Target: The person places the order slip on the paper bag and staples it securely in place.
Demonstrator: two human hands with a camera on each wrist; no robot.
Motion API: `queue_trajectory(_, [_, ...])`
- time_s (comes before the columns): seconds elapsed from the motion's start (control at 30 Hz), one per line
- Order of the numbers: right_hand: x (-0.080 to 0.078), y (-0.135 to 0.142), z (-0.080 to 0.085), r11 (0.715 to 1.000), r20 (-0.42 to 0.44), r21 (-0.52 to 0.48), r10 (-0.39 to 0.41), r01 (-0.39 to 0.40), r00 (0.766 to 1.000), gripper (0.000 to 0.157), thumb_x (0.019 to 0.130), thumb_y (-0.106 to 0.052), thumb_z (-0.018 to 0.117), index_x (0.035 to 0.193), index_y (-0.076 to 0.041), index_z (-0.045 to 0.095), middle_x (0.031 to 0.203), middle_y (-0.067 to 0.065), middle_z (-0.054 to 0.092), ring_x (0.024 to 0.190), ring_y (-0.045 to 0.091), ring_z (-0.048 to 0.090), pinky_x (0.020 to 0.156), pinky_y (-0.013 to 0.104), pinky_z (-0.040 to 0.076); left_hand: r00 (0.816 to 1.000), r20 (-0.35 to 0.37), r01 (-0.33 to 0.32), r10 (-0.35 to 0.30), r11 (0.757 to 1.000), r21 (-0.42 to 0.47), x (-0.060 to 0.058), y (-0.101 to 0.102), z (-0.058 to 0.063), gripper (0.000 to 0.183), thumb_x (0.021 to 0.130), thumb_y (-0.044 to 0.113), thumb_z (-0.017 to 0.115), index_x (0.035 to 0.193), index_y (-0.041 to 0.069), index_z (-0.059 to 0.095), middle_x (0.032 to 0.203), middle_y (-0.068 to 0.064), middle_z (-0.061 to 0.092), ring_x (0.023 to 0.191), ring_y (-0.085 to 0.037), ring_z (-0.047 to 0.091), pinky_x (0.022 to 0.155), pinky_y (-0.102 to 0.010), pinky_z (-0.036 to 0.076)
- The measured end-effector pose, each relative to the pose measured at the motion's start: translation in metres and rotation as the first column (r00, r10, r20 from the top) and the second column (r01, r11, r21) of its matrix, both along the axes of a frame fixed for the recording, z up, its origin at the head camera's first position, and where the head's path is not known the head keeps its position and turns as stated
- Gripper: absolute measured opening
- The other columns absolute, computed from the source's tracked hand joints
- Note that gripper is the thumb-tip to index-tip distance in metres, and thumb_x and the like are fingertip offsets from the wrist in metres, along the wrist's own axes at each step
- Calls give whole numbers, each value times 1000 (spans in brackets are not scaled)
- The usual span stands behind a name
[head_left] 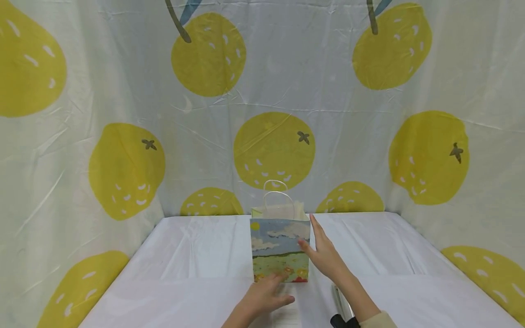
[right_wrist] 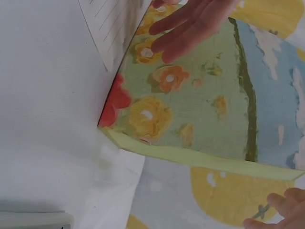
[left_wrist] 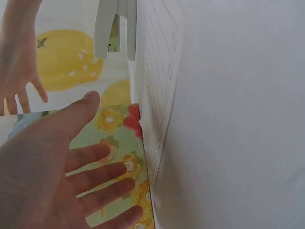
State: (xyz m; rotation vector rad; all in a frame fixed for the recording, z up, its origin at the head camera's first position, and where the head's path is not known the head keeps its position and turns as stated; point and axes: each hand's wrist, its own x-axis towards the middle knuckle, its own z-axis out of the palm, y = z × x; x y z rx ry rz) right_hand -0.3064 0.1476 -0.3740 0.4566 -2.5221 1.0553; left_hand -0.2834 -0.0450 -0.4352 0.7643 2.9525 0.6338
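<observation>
A paper gift bag point(head_left: 280, 250) painted with a sky, meadow and flowers stands upright on the white-covered table, its pale twisted handles raised. My right hand point(head_left: 326, 257) is at the bag's right side, fingers straight and thumb across the front edge. My left hand point(head_left: 266, 294) is low before the front panel, its fingers spread over the painted flowers. In the left wrist view, the left hand point(left_wrist: 62, 162) holds nothing. A lined paper sheet point(left_wrist: 159, 86) lies flat at the bag's base, partly under the left hand in the head view.
A slim whitish object point(head_left: 343, 300) lies on the table point(head_left: 197, 255) beside the right forearm, partly covered by it. A curtain point(head_left: 270, 68) printed with yellow fruit hangs behind the table and along both sides.
</observation>
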Motion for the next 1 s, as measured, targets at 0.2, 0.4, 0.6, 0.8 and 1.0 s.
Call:
queue_trajectory(0.2, [-7,-3,3,1000,15,-11,8,-8,1000,77,92,-42,49,148,-17,3,150,20,16,132,45,25,98,64,29,1000,-26,-10,8,998,-60,-3,0,-2,57,81,53,58,124,16,54,122,-3,59,109,-21,57,80,-41,50])
queue_trajectory(0.4, [-12,-5,8,997,56,-65,54,-50,997,73,94,-41,44,148,-19,0,152,18,12,134,45,20,100,64,25,999,-33,-22,18,992,-121,-7,2,-6,54,80,52,61,121,17,57,115,-1,62,102,-19,59,76,-37,51])
queue_trajectory(0.6, [-20,-5,14,973,54,-177,157,-145,986,68,97,-34,39,147,-12,-1,151,21,8,137,45,10,103,64,19,995,-99,-44,23,974,-221,-7,6,-7,47,78,48,65,114,19,62,107,0,65,93,-17,62,71,-32,50])
queue_trajectory(0.8, [-30,-4,18,919,67,-329,252,-217,966,68,97,-26,42,147,-9,-1,152,21,5,138,43,7,105,64,12,987,-159,-62,22,966,-251,-5,7,-8,44,76,42,68,112,18,63,107,0,64,94,-18,62,71,-33,50])
queue_trajectory(1.0, [-35,-2,21,919,116,-351,232,-179,966,73,95,-26,47,147,-9,-1,152,20,6,136,43,12,105,60,22,987,-153,-87,43,953,-291,-6,10,-7,50,74,42,68,117,17,61,115,-1,62,101,-20,60,75,-35,51])
